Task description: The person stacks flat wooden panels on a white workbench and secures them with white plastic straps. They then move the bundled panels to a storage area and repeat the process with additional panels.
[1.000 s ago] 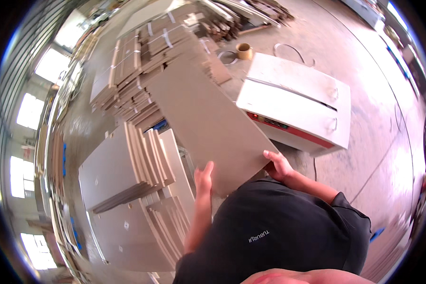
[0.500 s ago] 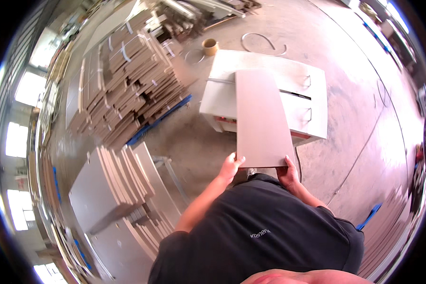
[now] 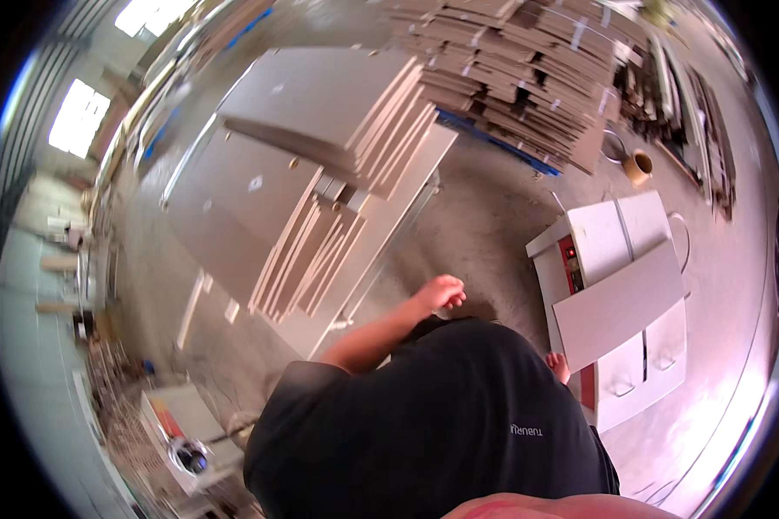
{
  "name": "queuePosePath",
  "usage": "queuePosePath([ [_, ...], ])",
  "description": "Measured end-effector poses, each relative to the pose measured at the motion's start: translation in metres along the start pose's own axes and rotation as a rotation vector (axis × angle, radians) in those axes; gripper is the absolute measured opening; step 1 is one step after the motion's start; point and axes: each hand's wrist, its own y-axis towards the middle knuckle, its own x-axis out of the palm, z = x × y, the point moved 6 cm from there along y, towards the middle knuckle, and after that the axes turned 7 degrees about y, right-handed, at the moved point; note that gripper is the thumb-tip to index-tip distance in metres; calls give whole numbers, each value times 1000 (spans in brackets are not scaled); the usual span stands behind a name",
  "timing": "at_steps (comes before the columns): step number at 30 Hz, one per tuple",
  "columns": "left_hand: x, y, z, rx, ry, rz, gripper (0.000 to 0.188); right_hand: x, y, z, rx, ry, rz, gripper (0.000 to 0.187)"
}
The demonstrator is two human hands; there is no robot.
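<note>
My left hand (image 3: 442,292) is off the board, in the air in front of my body, its fingers curled in with nothing visible in them. My right hand (image 3: 559,367) shows only in part beside my shirt, close to the near corner of a flat grey-beige board (image 3: 619,304). Whether those fingers touch the board I cannot tell. The board lies across the top of a white cabinet-like machine (image 3: 625,400) with handles and a red panel on its side. To my left, thin panels (image 3: 307,251) stand in tilted rows on a large table (image 3: 368,259).
Strapped stacks of brown panels (image 3: 502,78) rest on a blue pallet (image 3: 502,143) at the back. A cardboard tube (image 3: 638,167) stands on the floor (image 3: 467,225) behind the machine. Loose strips (image 3: 697,121) lie at the far right. A small box-like unit (image 3: 186,424) is at the lower left.
The view has swung left, so the machine now sits at the right. My left hand has let go of the board and moved away; the board remains on the machine.
</note>
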Motion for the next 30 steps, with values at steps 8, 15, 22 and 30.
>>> queuePosePath([
  [8,-271,-99,-30,464,-993,667,40,164,-11,-36,-42,-908,-443,28],
  [15,-383,-173,27,479,-1180,961,47,339,-40,-79,109,-855,-291,30],
  [22,-349,-155,8,489,-958,899,41,519,-113,-50,12,-913,-632,39],
  [30,-174,-129,15,244,-445,37,40,659,-203,9,103,-745,-698,63],
])
